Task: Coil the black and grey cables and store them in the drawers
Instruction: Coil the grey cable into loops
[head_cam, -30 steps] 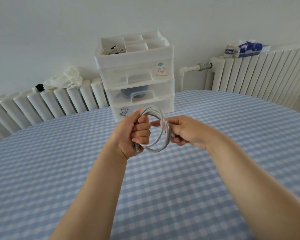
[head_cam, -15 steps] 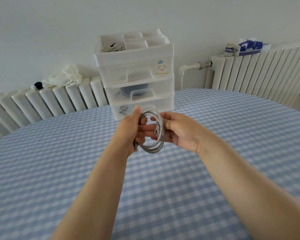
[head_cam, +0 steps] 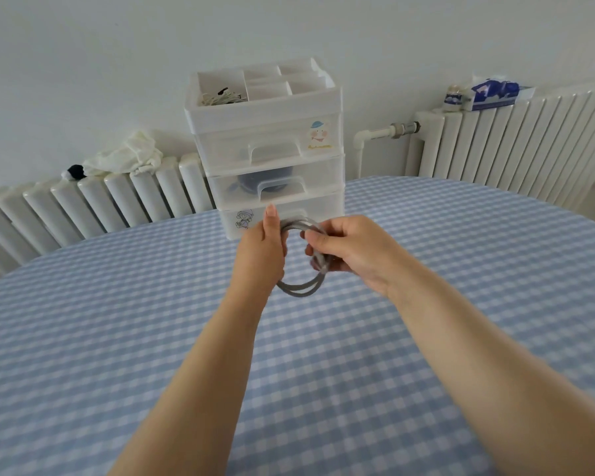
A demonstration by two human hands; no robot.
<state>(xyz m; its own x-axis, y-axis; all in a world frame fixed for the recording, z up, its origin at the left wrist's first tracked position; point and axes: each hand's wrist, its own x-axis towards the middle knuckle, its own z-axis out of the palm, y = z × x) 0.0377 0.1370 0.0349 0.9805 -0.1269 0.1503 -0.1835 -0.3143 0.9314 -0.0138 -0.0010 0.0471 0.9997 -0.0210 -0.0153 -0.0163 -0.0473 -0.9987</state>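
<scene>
fingers: both sets are closed on the grey cable (head_cam: 298, 288); those of the left hand (head_cam: 260, 255) wrap the coil's left side with the thumb pointing up, those of the right hand (head_cam: 352, 250) pinch its right side, where the loops bunch together.
grey cable: wound into a small ring of several loops, held upright in the air between the two hands, above the worktop (head_cam: 117, 338) and touching nothing else; its plug ends are hidden by the hands.
worktop: round, under a blue and white checked cloth, with no loose cable lying on the part that shows.
drawer unit (head_cam: 267, 149): a white translucent stack of three drawers just beyond the hands, all three shut; the bottom drawer (head_cam: 327, 209) sits right behind the coil, its handle partly covered by the hands.
middle drawer (head_cam: 275, 183): a dark rounded shape shows through the front, probably the coiled black cable, though the plastic blurs it too much to be sure.
top tray (head_cam: 220, 85): open compartments; a small pale tangle with a black bit lies in the left one.
beyond: radiators along the wall, a white cloth (head_cam: 126, 158) on the left one, a blue packet (head_cam: 493, 92) on the right one.
progress: the grey coil looks finished or nearly so, and the black cable seems stored already.
left to do: free one hand, pull open a drawer, lay the coil inside without it springing loose, and push the drawer shut.
</scene>
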